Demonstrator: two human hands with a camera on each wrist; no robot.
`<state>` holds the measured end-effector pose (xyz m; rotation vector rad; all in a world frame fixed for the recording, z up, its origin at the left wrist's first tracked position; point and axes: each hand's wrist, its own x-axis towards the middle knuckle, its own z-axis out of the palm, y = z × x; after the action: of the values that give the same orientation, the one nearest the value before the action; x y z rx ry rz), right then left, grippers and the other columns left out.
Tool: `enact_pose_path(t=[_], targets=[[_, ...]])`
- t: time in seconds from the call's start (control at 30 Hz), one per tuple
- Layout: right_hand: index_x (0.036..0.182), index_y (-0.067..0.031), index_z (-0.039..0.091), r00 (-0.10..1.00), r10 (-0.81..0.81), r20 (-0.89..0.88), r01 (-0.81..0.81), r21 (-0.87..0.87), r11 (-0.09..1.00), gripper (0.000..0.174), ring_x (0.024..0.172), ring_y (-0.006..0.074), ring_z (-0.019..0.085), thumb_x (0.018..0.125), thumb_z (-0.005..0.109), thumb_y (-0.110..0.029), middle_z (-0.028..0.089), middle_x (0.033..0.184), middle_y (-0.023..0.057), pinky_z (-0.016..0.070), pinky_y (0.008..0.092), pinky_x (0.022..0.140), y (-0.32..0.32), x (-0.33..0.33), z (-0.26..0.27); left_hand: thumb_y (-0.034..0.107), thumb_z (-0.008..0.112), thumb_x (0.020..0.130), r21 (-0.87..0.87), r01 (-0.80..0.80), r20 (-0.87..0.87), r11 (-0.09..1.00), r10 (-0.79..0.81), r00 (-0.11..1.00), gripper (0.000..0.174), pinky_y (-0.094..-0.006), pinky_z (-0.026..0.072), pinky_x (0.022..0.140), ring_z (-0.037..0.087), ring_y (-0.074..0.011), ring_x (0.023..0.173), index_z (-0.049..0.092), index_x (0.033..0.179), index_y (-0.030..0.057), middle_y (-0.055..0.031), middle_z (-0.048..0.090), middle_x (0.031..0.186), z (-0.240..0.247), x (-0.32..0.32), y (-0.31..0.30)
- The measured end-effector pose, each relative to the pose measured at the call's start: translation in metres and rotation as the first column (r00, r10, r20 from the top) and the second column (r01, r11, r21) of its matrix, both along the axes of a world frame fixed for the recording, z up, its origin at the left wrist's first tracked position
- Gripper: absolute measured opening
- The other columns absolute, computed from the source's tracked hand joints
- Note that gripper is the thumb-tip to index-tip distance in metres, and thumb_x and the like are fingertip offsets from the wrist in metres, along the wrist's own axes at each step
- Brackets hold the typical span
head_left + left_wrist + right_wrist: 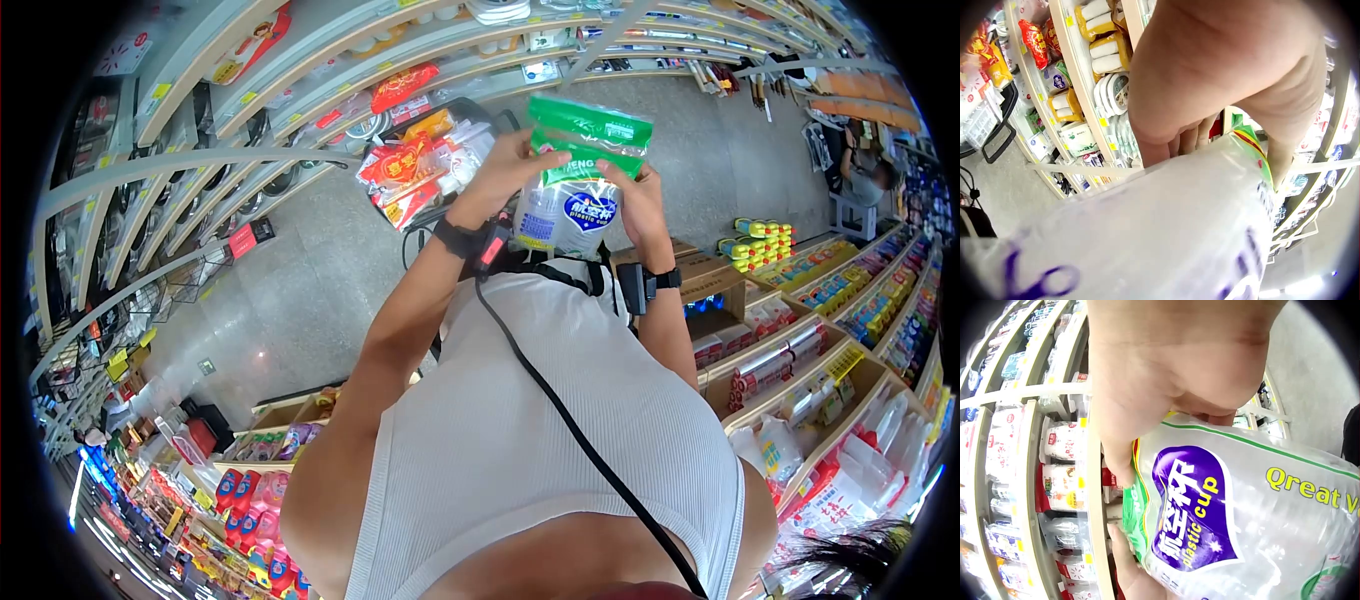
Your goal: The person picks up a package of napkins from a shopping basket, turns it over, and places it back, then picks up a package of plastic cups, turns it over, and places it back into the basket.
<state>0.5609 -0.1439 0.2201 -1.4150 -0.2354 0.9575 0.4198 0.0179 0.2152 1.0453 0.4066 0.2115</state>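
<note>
A clear bag of plastic cups (575, 212) with a green top hangs in front of my white shirt, held by both hands. My left hand (497, 172) grips the green upper part from the left, thumb across its front. On the other side my right hand (640, 200) pinches the same green band near its edge. In the right wrist view, the pack's purple label (1194, 509) reads "plastic cup", and the left thumb shows by the green top (1137, 515). The left wrist view has the bag's whitish side (1147, 219) filling its lower part, with the left fingers curled behind the top.
A black basket (487, 112) loaded with red and white packets stands on the grey floor (310, 270) to the left. Store shelves (330, 100) run along the far side. Wooden bins (800, 350) of packaged goods line the right. A seated person (868, 175) is farther off.
</note>
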Motion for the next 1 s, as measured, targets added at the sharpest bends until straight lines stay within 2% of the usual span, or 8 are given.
enact_pose_path(t=[0.17,0.27,0.4,0.47,0.6,0.7,0.87,1.0], targets=[[0.104,0.0032,0.062,0.973,-0.185,-0.135,0.198,0.094,0.976,0.026,0.084,0.0151,0.066,0.085,0.071,-0.011,0.068,0.1,0.0115,0.0518,0.0283,0.074,0.02,0.009,0.01,0.017,0.069,0.087,-0.017,0.036,0.01,0.999,-0.036,0.999,0.045,-0.0271,0.0465,0.087,0.058,-0.0122,0.1,0.053,0.125,-0.0011,-0.007,0.061,0.115,-0.006,0.004,0.005],[0.106,0.0031,0.062,0.978,-0.159,-0.136,0.172,0.088,0.981,0.028,0.085,0.0143,0.065,0.085,0.072,-0.012,0.068,0.101,0.011,0.0518,0.0278,0.074,0.03,0.013,0.016,0.018,0.066,0.09,0.004,-0.051,0.019,0.999,0.051,0.999,0.031,-0.0246,0.0481,0.08,0.059,-0.0087,0.092,0.057,0.114,-0.0006,-0.0042,0.064,0.104,0.009,0.009,0.002],[0.108,0.003,0.062,0.999,-0.019,-0.037,0.02,0.043,0.999,0.031,0.085,0.0139,0.065,0.084,0.072,-0.013,0.067,0.102,0.0107,0.0518,0.027,0.074,0.038,0.014,0.017,0.023,0.057,0.096,0.061,-0.108,0.001,0.992,0.108,0.994,0.042,-0.0266,0.0443,0.089,0.056,-0.0124,0.105,0.05,0.13,-0.0004,-0.0081,0.06,0.119,0.008,0.016,0.004],[0.109,0.0024,0.062,0.998,0.034,-0.059,-0.03,0.068,0.997,0.033,0.083,0.013,0.065,0.084,0.073,-0.016,0.068,0.1,0.0097,0.0517,0.0264,0.073,0.044,0.012,0.023,0.026,0.054,0.097,0.218,-0.249,-0.01,0.944,0.257,0.966,0.032,-0.0249,0.0445,0.077,0.056,-0.0082,0.089,0.056,0.115,-0.0011,-0.0063,0.064,0.099,0.009,0.019,0.004],[0.109,0.0023,0.062,0.996,0.005,-0.095,0.001,0.069,0.998,0.033,0.079,0.0125,0.065,0.087,0.071,-0.021,0.068,0.096,0.009,0.0521,0.0261,0.07,0.056,0.017,0.011,0.031,0.046,0.1,0.316,-0.357,-0.097,0.879,0.404,0.91,0.039,-0.0278,0.0434,0.079,0.055,-0.0122,0.088,0.057,0.111,-0.0037,-0.0095,0.064,0.097,0.017,0.027,0.0],[0.105,0.003,0.062,0.997,-0.062,-0.039,0.062,-0.005,0.998,0.038,0.072,0.0109,0.064,0.093,0.062,-0.033,0.068,0.09,0.0084,0.0513,0.025,0.064,0.068,0.022,0.016,0.037,0.036,0.102,0.477,-0.391,-0.162,0.787,0.516,0.841,0.051,-0.0324,0.0424,0.086,0.058,-0.0219,0.092,0.059,0.109,-0.0079,-0.0172,0.065,0.1,0.023,0.033,0.001],[0.104,0.0038,0.062,1.0,0.005,0.012,-0.006,0.073,0.997,0.049,0.071,0.0101,0.063,0.099,0.048,-0.043,0.067,0.089,0.0085,0.0509,0.025,0.063,0.075,0.049,0.02,0.037,0.037,0.102,0.499,-0.387,-0.198,0.775,0.537,0.82,0.054,-0.0333,0.0404,0.093,0.057,-0.0245,0.101,0.055,0.118,-0.0116,-0.0236,0.063,0.11,0.02,0.053,0.006],[0.103,0.0052,0.062,0.994,-0.057,-0.094,0.062,0.048,0.997,0.06,0.07,0.0106,0.062,0.1,0.038,-0.049,0.066,0.086,0.0087,0.0501,0.0252,0.061,0.083,0.07,0.016,0.039,0.038,0.101,0.553,-0.42,-0.24,0.72,0.62,0.747,0.054,-0.0354,0.0418,0.081,0.054,-0.0225,0.084,0.059,0.097,-0.0109,-0.0196,0.062,0.089,0.025,0.074,0.003]])
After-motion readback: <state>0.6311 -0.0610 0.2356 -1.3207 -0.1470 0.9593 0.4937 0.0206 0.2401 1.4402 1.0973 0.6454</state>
